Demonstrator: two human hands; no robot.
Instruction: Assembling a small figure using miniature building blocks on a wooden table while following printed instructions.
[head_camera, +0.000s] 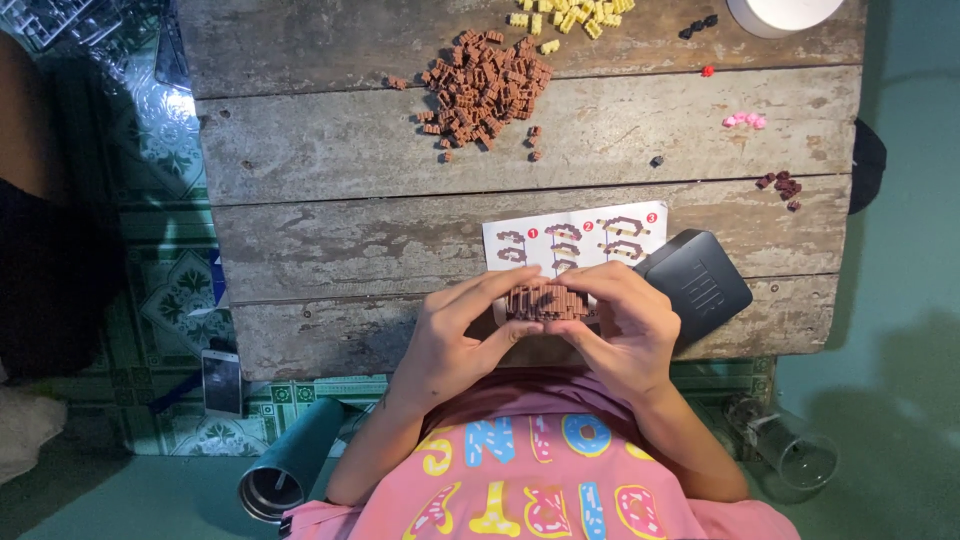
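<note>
A weathered plank table (330, 150) fills the view from above, with a person in a pink printed shirt (540, 475) seated at its near edge. On the far planks lie a large heap of brown bricks (483, 88), a smaller scatter of yellow bricks (570, 15) beyond it, and small pink pieces (745, 120) and dark red pieces (782, 184) off to the right. A black case (700, 285) sits just right of the hands, overlapping a printed instruction sheet (570, 238). Near the table's front edge, the left hand (455, 335) and right hand (620, 325) close from either side on a small brown brick assembly (545, 300), fingers clamped along its ends and thumbs beneath. Pressing tiny bricks like these seems best done with even pressure from both sides, the model supported from below so that set rows do not pop apart, and kept over the table so that any loosened piece lands within reach. A metal flask (285, 470) lies on the floor, near left.
</note>
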